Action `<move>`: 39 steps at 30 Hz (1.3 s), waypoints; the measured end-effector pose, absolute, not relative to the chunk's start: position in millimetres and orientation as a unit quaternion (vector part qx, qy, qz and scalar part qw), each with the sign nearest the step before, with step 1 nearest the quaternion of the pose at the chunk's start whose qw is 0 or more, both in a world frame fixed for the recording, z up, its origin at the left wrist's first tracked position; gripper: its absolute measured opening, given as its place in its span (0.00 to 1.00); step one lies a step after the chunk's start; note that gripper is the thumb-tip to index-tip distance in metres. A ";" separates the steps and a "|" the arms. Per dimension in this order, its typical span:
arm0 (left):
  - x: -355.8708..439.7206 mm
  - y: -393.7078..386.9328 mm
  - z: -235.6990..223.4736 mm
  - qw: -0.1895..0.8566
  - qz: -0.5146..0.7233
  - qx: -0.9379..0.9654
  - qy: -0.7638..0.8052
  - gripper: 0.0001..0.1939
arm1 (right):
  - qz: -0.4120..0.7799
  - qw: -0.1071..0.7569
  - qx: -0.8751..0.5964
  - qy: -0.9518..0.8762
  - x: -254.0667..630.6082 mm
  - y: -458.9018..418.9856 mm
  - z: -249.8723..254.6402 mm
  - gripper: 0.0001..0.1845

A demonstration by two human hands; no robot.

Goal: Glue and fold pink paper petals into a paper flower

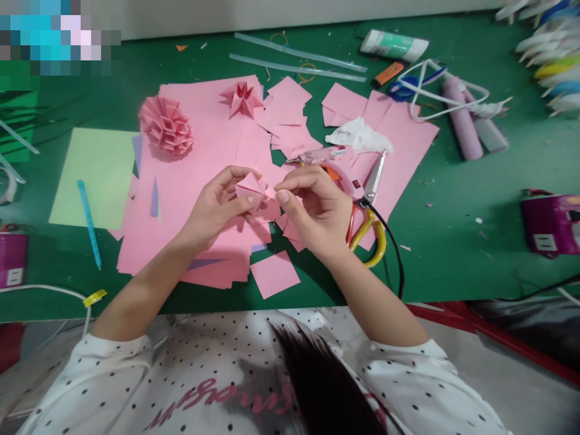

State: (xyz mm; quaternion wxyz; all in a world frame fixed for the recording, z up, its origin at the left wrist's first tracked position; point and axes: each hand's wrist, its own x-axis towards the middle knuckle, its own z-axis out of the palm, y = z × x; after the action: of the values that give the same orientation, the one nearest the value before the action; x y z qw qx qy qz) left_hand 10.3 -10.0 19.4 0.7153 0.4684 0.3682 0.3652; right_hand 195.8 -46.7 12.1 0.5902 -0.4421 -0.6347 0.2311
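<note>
My left hand [222,202] is closed on a folded pink paper piece [250,186], its pleats fanning out between thumb and fingers. The fingertips of my right hand [317,205] pinch the right-hand tip of that same piece. Beneath both hands lie large pink paper sheets [203,139] in a stack. A round pink folded-paper ball [167,125] rests on the stack's upper left, and a pink star-shaped fold [242,98] on its upper right. A loose pink paper square [275,274] lies near the table's front edge.
Close to my right hand are a pink glue gun [317,157] and scissors [378,232] with red and yellow handles. Clear glue sticks [299,67], a purple bottle [462,118] and cut pink squares [287,112] lie beyond. A blue pen [89,223] crosses pale green paper [102,175] at left.
</note>
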 end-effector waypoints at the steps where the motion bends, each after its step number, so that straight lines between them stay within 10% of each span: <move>1: 10.7 -10.0 19.6 0.712 0.368 0.472 0.368 0.22 | 0.220 0.588 -0.444 -0.639 195.0 -46.8 12.2 0.08; 25: 12.1 -9.3 12.2 0.581 0.426 0.587 0.369 0.25 | 0.043 0.563 -0.434 -0.702 196.6 -47.1 4.6 0.05; 39: 7.5 -9.9 7.8 0.620 0.419 0.544 0.380 0.22 | 0.254 0.606 -0.450 -0.605 197.6 -44.7 5.3 0.16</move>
State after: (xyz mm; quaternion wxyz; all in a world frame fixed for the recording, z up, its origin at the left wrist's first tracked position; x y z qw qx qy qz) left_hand 7.5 -9.9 7.8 0.6197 0.5443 0.3802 0.4186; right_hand 197.6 -44.7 5.3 0.6055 -0.4503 -0.6049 0.2543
